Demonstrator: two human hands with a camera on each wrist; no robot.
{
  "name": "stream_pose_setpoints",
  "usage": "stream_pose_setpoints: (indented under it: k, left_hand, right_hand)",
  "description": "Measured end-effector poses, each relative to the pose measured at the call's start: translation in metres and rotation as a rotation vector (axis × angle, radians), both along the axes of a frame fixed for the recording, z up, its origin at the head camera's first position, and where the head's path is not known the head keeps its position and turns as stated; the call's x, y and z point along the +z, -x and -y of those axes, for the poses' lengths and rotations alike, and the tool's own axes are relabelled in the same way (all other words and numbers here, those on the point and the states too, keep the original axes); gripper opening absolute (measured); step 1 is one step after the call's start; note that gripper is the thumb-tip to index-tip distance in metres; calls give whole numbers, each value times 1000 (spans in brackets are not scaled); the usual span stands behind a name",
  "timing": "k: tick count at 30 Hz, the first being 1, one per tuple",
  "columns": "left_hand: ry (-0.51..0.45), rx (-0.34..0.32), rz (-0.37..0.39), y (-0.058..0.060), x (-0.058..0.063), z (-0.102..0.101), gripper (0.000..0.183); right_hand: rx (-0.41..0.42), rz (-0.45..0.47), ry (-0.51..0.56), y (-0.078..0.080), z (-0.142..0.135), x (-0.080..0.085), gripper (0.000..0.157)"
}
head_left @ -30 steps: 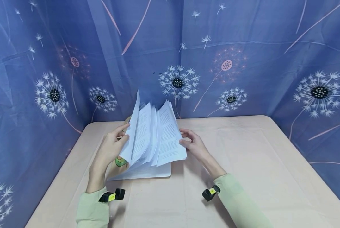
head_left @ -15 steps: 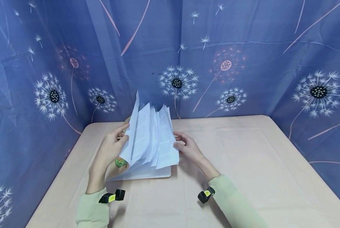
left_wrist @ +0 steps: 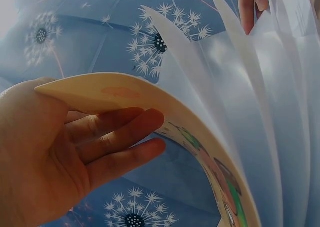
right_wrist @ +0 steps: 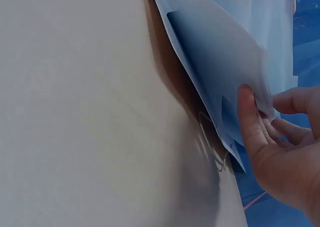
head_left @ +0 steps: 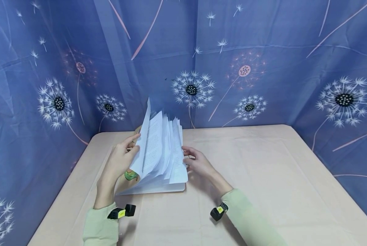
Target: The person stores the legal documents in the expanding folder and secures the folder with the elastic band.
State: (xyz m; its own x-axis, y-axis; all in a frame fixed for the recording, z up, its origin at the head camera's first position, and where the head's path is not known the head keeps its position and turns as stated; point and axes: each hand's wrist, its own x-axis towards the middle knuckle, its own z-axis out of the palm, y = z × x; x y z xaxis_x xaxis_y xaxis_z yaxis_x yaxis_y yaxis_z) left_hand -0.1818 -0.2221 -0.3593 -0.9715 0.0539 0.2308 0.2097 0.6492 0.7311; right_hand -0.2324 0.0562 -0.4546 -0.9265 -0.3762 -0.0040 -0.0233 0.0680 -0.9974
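A folder full of printed white sheets (head_left: 152, 145) stands partly open on the table's left half, its leaves fanned. The left hand (head_left: 118, 157) holds the raised front cover and first leaf at the left edge. In the left wrist view the tan cover (left_wrist: 120, 87), printed with a green cartoon, bends over that hand's fingers. With thumb and fingers, the right hand (head_left: 198, 164) pinches the right edge of a bunch of leaves. The right wrist view has its thumb (right_wrist: 250, 122) over the sheets, with a thin cord loop (right_wrist: 212, 142) beside them. Below the leaves lies the white back cover (head_left: 168, 187).
The pale tabletop (head_left: 263, 177) has rounded far corners. A blue curtain (head_left: 158, 61) with dandelion prints encloses its back and sides. Each wrist wears a black camera; the right one (head_left: 218, 212) is close above the tabletop.
The right hand has moved left and slightly nearer the person, bringing the pinched leaves closer to the others. The left hand and the cover have barely moved.
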Motion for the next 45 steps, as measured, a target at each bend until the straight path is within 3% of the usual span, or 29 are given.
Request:
stream_pose_setpoints:
  k: [12, 25, 45]
  left_hand:
    - [-7, -5, 30, 0, -1, 0, 47]
    - [-16, 3, 51, -1, 0, -1, 48]
    - [-6, 17, 52, 1, 1, -6, 48]
  right_hand:
    - [108, 15, 17, 1, 6, -8, 69]
    - [137, 118, 141, 0, 10, -12, 73]
    - [274, 98, 132, -1, 13, -16, 83]
